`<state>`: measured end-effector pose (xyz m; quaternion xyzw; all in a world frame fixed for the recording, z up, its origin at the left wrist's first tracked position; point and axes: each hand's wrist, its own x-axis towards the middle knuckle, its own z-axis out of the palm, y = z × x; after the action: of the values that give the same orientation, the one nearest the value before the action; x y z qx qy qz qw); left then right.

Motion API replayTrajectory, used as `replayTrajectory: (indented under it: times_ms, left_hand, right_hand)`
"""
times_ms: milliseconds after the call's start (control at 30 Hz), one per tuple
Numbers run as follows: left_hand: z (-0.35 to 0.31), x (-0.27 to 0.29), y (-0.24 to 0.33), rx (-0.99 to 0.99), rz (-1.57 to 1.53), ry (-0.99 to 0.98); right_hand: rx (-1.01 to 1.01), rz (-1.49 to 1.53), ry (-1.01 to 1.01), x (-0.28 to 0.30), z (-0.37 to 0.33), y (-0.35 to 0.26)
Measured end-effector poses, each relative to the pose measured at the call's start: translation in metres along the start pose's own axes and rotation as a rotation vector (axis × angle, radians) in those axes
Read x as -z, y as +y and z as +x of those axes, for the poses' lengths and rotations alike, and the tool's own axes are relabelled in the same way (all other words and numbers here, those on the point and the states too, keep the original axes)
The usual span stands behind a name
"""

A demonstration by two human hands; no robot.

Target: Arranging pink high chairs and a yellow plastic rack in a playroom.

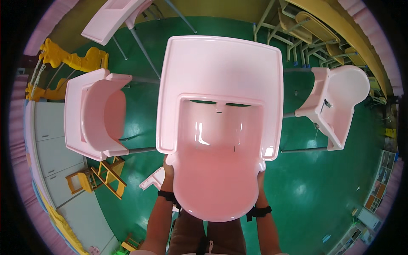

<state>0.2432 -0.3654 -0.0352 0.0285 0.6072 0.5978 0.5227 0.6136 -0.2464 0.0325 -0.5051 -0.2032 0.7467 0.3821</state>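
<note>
A pink plastic high chair [216, 187] stands right in front of me, its wide tray [221, 63] on the far side and its rounded backrest toward me. My left hand [168, 170] grips the left side of the seat, just below the tray's near corner. On the opposite side, my right hand [261, 175] holds the seat in the same way. The fingers of both hands are hidden behind the plastic. Dark bands circle both wrists.
Other pink high chairs stand at left [104, 114], at right [340, 102] and far left [110, 21]. A loose pink plastic piece [154, 178] lies on the green floor [306, 182]. Small wooden chairs [106, 174], yellow giraffe toys [76, 59] and stacked desks [314, 29] line the sides.
</note>
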Motion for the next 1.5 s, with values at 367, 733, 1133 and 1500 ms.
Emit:
replayTrajectory:
  times_ms: [367,733,1133,1500]
  left_hand:
    - [-0.097,-0.041,0.170,-0.066,0.371,-0.087]
    - [-0.183,-0.022,0.184,0.053,0.599,-0.344]
    - [-0.206,-0.014,0.251,-0.003,0.627,-0.316]
    - [-0.229,-0.101,0.228,-0.092,0.856,-0.305]
  right_hand:
    - [0.627,-0.940,0.294,-0.069,-0.121,-0.141]
    - [0.690,-1.079,0.170,-0.128,-0.176,-0.159]
    - [0.828,-1.248,0.202,-0.128,-0.217,-0.221]
    - [0.876,-1.243,0.213,-0.055,-0.187,-0.289]
